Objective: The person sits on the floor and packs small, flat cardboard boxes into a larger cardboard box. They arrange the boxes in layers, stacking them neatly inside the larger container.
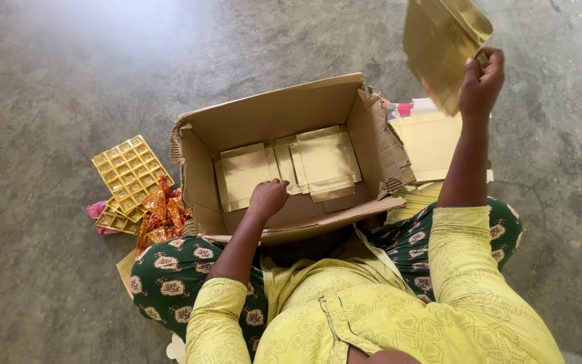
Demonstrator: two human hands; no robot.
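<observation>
Right hand (481, 82) raised high, fingers clamped on the lower edge of a flat gold foil cardboard piece (442, 40), which tilts up and away above the hand, top cut off by the frame edge. Left hand (268, 197) down inside an open brown corrugated cardboard box (284, 111), fingers curled in loosely, knuckles up, resting at the near edge of flat gold card pieces (287, 170) lying on the box floor; whether it grips one, cannot tell. Those pieces overlap each other, just beyond and to the right of the left hand. Box flaps torn and ragged on both sides.

Below the right hand, beside the box's right wall, a stack of pale yellow flat card sheets (431, 143) on the floor. Well left of the left hand, outside the box, gold plastic compartment trays (128, 174) lie with orange-red foil wrappers (162, 216) touching their near edge. Person sits cross-legged on grey concrete floor (55, 81), box against the legs.
</observation>
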